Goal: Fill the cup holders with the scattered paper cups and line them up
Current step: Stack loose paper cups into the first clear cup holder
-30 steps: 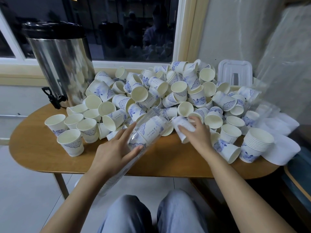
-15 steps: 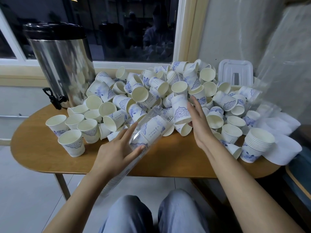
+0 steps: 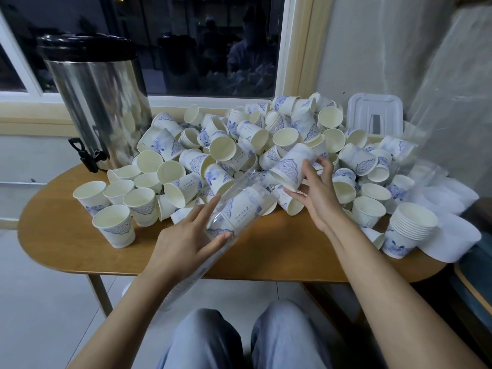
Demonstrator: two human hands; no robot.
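1. The left hand point(image 3: 191, 242) grips the clear cup holder point(image 3: 241, 206) between its thumb and fingers. The holder is tilted. Its open end is up by the pile, and its other end hangs down past the edge of the worktop point(image 3: 53, 230).
2. A few cups already sit inside the holder, near the open end.
3. The right hand point(image 3: 318, 194) grips one paper cup point(image 3: 291, 166) with its fingers and thumb.
4. A second ago this hand was low on the pile, just taking hold of the cup. Then it lifted the cup up. Now the cup is in the air and tipped over, with its mouth pointing down toward the holder's open end. It is just beside that end, but not in it yet.
5. The left hand and the holder have hardly moved in that time. They are waiting for the cup.
6. So the picking up is done. I think the next move is to push this cup into the holder so it fits with the others. It has to go in straight, or the rim may catch.
7. The big pile of cups point(image 3: 239, 139) still covers the back of the worktop. More stand on the left point(image 3: 114, 226), and a stack point(image 3: 411, 230) stands on the right. The job looks far from done.
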